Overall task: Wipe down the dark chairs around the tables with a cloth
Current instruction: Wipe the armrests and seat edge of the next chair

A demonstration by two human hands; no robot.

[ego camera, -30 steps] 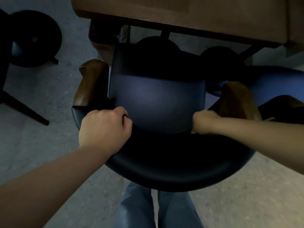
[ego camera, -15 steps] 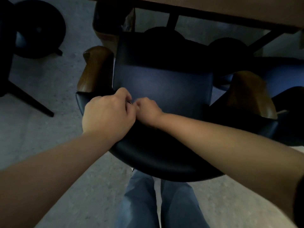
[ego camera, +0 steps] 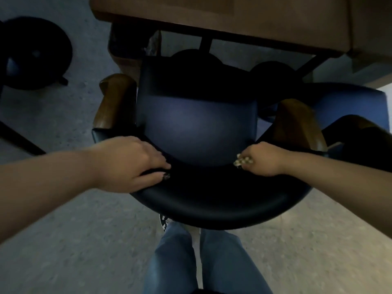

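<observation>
**Both hands on the curved backrest of a dark chair**

A dark chair (ego camera: pixel 197 132) is seen from above and behind, its seat pushed partly beneath a brown bench (ego camera: pixel 233 20). The padded seat is flanked by two wooden armrests, one on the left (ego camera: pixel 115 100) and one on the right (ego camera: pixel 297 124). The curved backrest (ego camera: pixel 212 200) runs across the middle of the view, nearest the person.

The left hand (ego camera: pixel 129 164) is laid over the left part of the backrest; its grip is closed around the top edge, with the fingers curled over the inner side and the thumb lying along the top. The right hand (ego camera: pixel 263 159) is placed at the right part of the backrest, near the right armrest. Its fingers are curled into a narrow grip, and a small pale patterned patch is visible at the fingertips; whether this is a cloth or painted nails cannot be told. The two hands are well apart.

Blue trouser legs (ego camera: pixel 191 262) are visible below the backrest, standing on a grey speckled floor (ego camera: pixel 74 240). A second chair with a blue seat (ego camera: pixel 350 102) is positioned to the right, and a dark round stool (ego camera: pixel 36 52) at upper left.
</observation>
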